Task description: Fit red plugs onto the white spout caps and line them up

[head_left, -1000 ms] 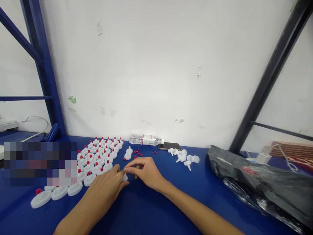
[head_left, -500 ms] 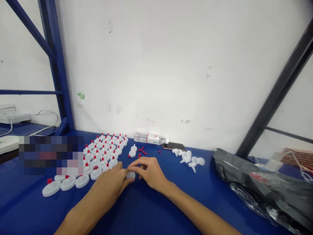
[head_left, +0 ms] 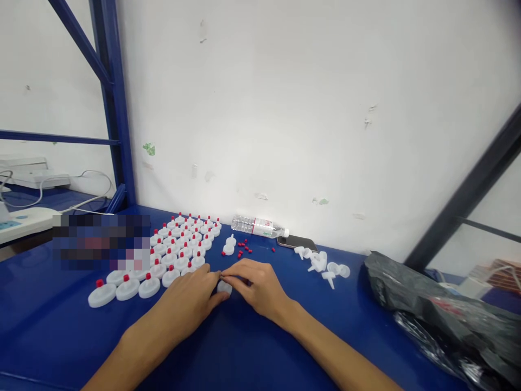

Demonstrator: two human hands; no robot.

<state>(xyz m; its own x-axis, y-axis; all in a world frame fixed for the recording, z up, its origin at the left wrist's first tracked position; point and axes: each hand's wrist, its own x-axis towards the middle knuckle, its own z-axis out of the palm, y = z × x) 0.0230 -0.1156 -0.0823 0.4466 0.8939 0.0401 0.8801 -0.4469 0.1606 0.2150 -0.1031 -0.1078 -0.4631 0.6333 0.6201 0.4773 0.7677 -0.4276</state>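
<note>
My left hand (head_left: 194, 290) grips a round white plastic nozzle cap (head_left: 224, 288) between thumb and fingers, just above the table. Over the top of that cap, my right hand (head_left: 257, 285) has its thumb and index fingertip pinched together; what lies between them is hidden. Left of my hands stand rows of white nozzle caps (head_left: 148, 286) with red tips. Ahead, small loose red tip caps (head_left: 245, 249) lie scattered near a couple of white nozzle caps (head_left: 229, 248). Loose white nozzle caps (head_left: 319, 262) without red tips are heaped farther right.
A clear water bottle (head_left: 264, 227) lies on its side by the wall, with a phone (head_left: 299, 243) beside it. A dark plastic bag (head_left: 431, 304) covers the table's right side. A blue metal post (head_left: 120, 103) rises at the left, near a white power strip (head_left: 28, 221).
The view has shifted slightly, so the scene sits farther right in it. Both hands stay together at the same nozzle cap, with the right fingertips still pinched at its top.
</note>
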